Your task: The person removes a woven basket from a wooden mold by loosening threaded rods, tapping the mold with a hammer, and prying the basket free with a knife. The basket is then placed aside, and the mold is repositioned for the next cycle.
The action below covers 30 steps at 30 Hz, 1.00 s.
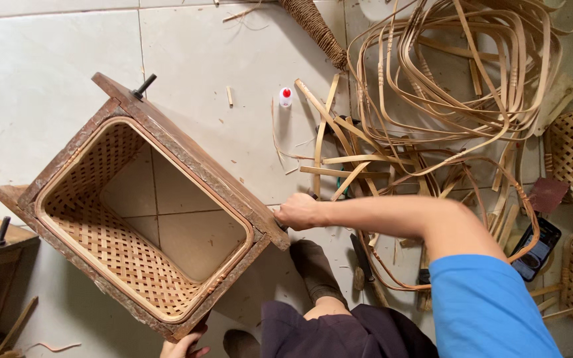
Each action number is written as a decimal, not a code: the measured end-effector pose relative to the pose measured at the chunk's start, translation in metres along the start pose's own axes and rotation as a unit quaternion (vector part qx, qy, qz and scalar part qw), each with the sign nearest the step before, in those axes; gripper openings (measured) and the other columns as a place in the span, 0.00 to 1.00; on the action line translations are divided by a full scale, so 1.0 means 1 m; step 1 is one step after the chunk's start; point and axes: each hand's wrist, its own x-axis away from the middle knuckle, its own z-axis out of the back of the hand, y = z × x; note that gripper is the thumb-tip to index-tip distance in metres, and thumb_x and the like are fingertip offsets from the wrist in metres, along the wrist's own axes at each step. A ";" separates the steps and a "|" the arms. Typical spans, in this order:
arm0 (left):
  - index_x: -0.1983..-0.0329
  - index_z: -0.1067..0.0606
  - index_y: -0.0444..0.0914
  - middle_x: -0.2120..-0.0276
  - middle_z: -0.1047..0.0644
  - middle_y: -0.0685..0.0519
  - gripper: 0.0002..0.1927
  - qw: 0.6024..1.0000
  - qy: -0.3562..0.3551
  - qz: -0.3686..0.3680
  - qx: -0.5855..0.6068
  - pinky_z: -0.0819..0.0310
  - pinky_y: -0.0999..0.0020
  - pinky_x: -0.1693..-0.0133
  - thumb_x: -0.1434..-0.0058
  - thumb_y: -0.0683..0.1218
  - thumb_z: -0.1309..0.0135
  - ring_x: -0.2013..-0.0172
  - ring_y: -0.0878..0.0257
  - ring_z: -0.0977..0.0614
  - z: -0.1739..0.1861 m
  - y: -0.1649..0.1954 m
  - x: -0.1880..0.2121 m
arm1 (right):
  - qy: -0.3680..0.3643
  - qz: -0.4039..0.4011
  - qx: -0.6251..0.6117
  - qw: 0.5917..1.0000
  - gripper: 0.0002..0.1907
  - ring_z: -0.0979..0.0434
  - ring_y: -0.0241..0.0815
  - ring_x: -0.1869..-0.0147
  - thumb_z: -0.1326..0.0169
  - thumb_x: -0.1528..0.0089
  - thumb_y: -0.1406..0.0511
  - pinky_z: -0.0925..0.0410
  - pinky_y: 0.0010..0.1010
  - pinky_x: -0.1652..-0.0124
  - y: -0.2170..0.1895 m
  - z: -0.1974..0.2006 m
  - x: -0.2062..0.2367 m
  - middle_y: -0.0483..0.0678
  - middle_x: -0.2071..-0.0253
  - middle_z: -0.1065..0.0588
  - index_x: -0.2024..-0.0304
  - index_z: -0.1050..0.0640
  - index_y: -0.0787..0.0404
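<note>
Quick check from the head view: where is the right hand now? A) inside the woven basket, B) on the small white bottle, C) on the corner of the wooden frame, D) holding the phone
C: the right hand grips the near corner of the wooden frame around the woven basket.

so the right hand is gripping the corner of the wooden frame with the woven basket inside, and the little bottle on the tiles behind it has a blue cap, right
Not quite: the cap is red, not blue. The head view shows the small white bottle with a red cap standing on the tiled floor beyond the frame. The rest holds: the right hand grips the corner of the wooden frame, which has the woven basket set inside it.
</note>
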 end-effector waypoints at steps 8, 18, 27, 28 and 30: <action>0.38 0.27 0.41 0.54 0.24 0.48 0.27 0.997 0.055 0.013 -0.045 0.16 0.54 0.64 0.43 0.41 0.43 0.60 0.58 0.25 -0.009 -0.013 -0.005 | 0.363 0.039 0.069 0.928 0.06 0.21 0.45 0.72 0.48 0.42 0.69 0.31 0.36 0.72 -0.018 0.000 0.026 0.45 0.77 0.24 0.61 0.25 0.59; 0.62 0.19 0.33 0.68 0.17 0.43 0.19 0.945 0.040 -0.183 -0.267 0.22 0.60 0.60 0.51 0.52 0.40 0.63 0.53 0.16 -0.061 -0.020 0.039 | -0.167 0.014 -0.045 0.985 0.15 0.21 0.57 0.64 0.40 0.43 0.58 0.28 0.44 0.67 0.010 0.045 0.011 0.58 0.66 0.22 0.63 0.21 0.63; 0.55 0.19 0.36 0.57 0.16 0.39 0.27 0.943 0.032 -0.181 -0.276 0.25 0.55 0.48 0.51 0.58 0.45 0.51 0.46 0.16 -0.065 0.005 0.057 | 0.295 -0.018 0.088 0.951 0.10 0.24 0.49 0.60 0.43 0.44 0.64 0.29 0.39 0.61 -0.005 0.003 0.027 0.50 0.67 0.26 0.62 0.23 0.61; 0.56 0.18 0.35 0.57 0.16 0.38 0.27 0.945 0.020 -0.158 -0.286 0.24 0.55 0.47 0.49 0.59 0.46 0.52 0.46 0.15 -0.066 -0.001 0.056 | 0.309 -0.010 0.068 0.948 0.11 0.25 0.50 0.62 0.42 0.47 0.62 0.30 0.41 0.62 -0.009 -0.002 0.032 0.50 0.68 0.27 0.64 0.24 0.61; 0.55 0.17 0.36 0.55 0.16 0.37 0.27 0.940 0.003 -0.140 -0.311 0.24 0.55 0.46 0.47 0.60 0.47 0.50 0.45 0.16 -0.069 -0.011 0.056 | 0.335 -0.007 0.011 0.942 0.15 0.26 0.53 0.65 0.39 0.51 0.58 0.32 0.44 0.65 -0.018 -0.006 0.045 0.52 0.72 0.28 0.69 0.25 0.61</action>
